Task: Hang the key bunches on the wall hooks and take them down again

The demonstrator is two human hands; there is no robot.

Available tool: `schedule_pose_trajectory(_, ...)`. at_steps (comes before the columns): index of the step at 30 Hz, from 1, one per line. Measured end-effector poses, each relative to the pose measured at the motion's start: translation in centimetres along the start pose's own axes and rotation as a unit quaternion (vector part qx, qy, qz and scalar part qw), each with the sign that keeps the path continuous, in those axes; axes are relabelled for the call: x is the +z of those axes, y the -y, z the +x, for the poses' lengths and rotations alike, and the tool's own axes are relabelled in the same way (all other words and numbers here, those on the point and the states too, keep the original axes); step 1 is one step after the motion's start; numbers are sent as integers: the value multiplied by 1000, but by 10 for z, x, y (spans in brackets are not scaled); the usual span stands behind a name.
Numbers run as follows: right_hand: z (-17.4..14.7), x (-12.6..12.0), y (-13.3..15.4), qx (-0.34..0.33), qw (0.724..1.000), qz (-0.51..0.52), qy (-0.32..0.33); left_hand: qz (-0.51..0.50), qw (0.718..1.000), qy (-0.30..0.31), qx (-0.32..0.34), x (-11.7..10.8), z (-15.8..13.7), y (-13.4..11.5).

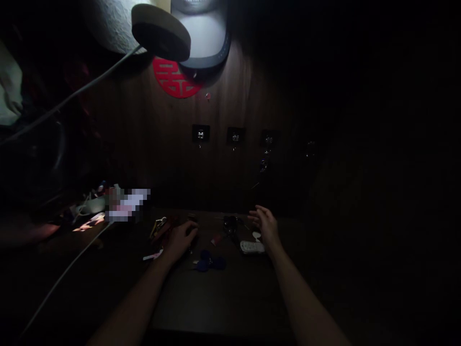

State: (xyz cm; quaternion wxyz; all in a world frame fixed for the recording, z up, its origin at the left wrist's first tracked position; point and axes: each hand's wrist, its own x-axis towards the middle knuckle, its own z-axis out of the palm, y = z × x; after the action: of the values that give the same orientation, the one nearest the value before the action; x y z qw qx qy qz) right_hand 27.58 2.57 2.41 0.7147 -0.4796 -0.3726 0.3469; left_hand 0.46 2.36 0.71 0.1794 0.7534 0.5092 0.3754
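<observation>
A dark tabletop (201, 307) carries a pale remote control (252, 247) nearer the wearer than the right fingers (260, 210), blue-headed keys (202, 265) nearer than the left fingers (191, 225), and, between both hands' fingers, a dark tangled bundle (230, 225) and small reddish piece (216, 239).

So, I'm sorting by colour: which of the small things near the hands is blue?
Only the key bunch nearest the table's front edge shows blue; the remote by the right hand is whitish.

Your left forearm (139, 298), toward seven o'clock, and right forearm (298, 288), toward five o'clock, are bare, widening from the wrists; your left hand (177, 244) and right hand (267, 229) are bare too.
</observation>
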Motion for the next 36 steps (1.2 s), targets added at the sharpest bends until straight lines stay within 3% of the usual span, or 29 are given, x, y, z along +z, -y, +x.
schedule_pose_trajectory(5, -15, 15, -5, -55, 994, -81, 47, 56, 994, -4, 96, 2, -2, 4)
schedule_pose_trajectory(9, -26, 22, -2, -99, 973, -180, 101, 98, 979, -18, 177, 6, -4, 5)
schedule_pose_trajectory(13, -34, 26, -1, -165, 919, -309, 182, 101, 971, 4, 218, 10, -8, -9)
schedule_pose_trajectory(18, -36, 25, -6, -209, 840, -428, 261, 121, 959, 104, 234, 13, -14, -31)
schedule_pose_trajectory(21, -35, 22, -7, -213, 815, -473, 258, 135, 955, 138, 223, 12, -14, -34)
schedule_pose_trajectory(25, -34, 17, -2, -202, 805, -504, 240, 143, 962, 125, 194, 7, -11, -27)
schedule_pose_trajectory(36, -33, 14, -8, -227, 761, -586, 159, 198, 968, -9, 157, 0, -5, -5)
